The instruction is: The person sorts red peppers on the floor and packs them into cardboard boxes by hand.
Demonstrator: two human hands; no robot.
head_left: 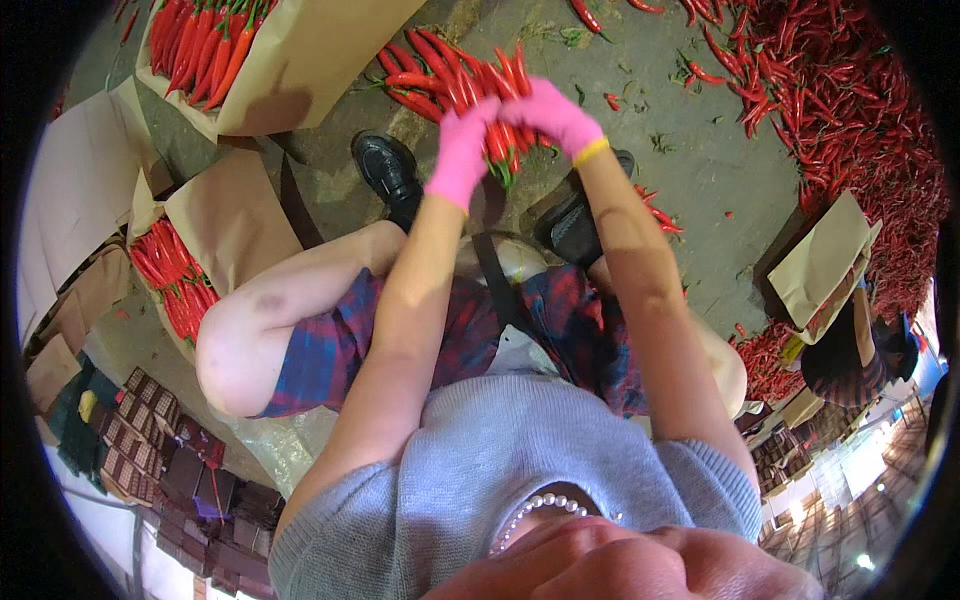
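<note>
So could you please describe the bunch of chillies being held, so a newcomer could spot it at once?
Start at the concrete floor, then go to the two pink-gloved hands raised at top centre. The bunch fans out between left hand and right hand; the other chillies lie in boxes or loose piles.

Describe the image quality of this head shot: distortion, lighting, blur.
Head view: strong fisheye bending with a black rim around the circle; even, soft light on the concrete floor; the left hand and right hand in pink gloves look slightly motion-blurred over the bunch of red chillies; bright glare at lower right.

Grey concrete floor [690, 150], brown paper-lined boxes [300, 60], harsh overhead light.
</note>
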